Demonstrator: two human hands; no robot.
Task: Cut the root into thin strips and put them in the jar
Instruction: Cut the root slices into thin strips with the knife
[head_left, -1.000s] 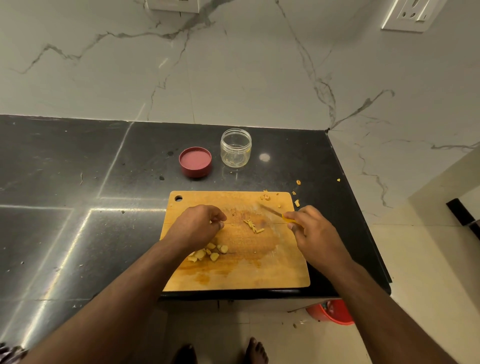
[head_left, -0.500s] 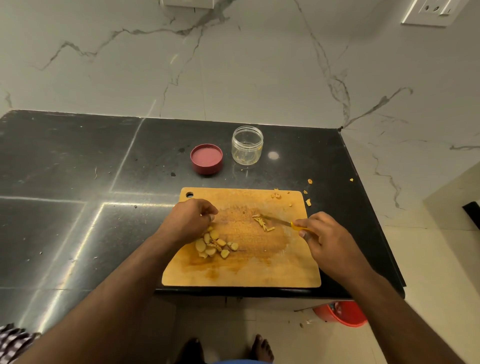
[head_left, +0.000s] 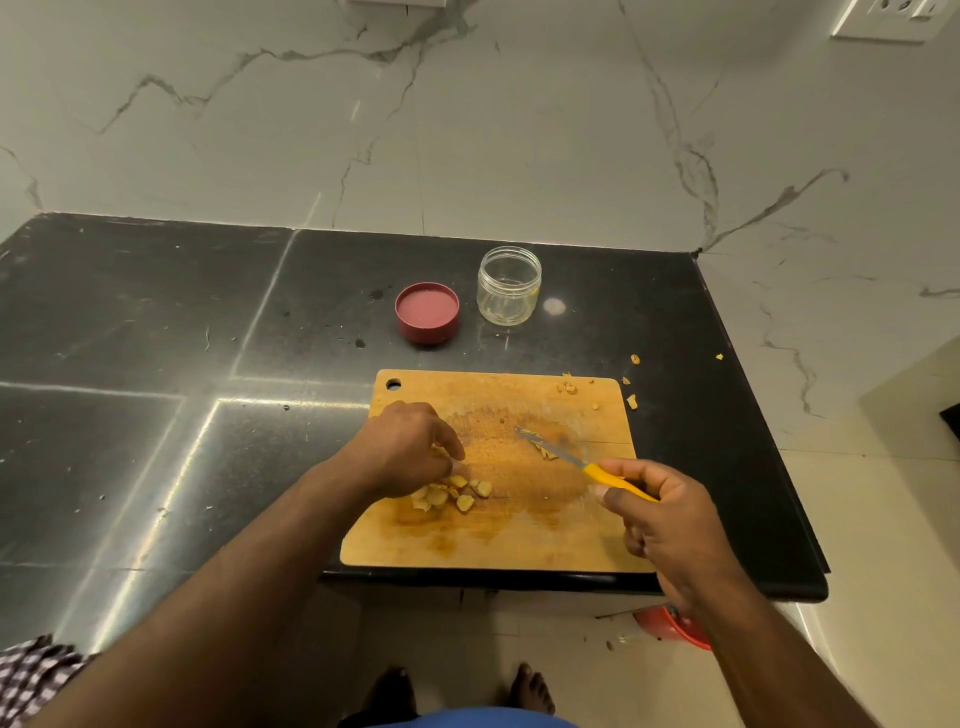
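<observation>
Head view:
Left hand (head_left: 402, 447): fingers curled down onto the pale root slices (head_left: 451, 496); whether they pinch one cannot be told.
Right hand (head_left: 662, 525): fingers grip the knife (head_left: 576, 460) by its yellow handle.
Strips (head_left: 548, 451): a few under the blade, between both hands.
Jar (head_left: 509, 286): clear, lidless, beyond the fingers.
Lid (head_left: 427, 313): round, red, beside the jar.
Cutting board (head_left: 519, 540): worn wood.
Tabletop (head_left: 156, 322): glossy black stone against a marble wall.

Left hand (head_left: 410, 449) hides its fingertips.
</observation>
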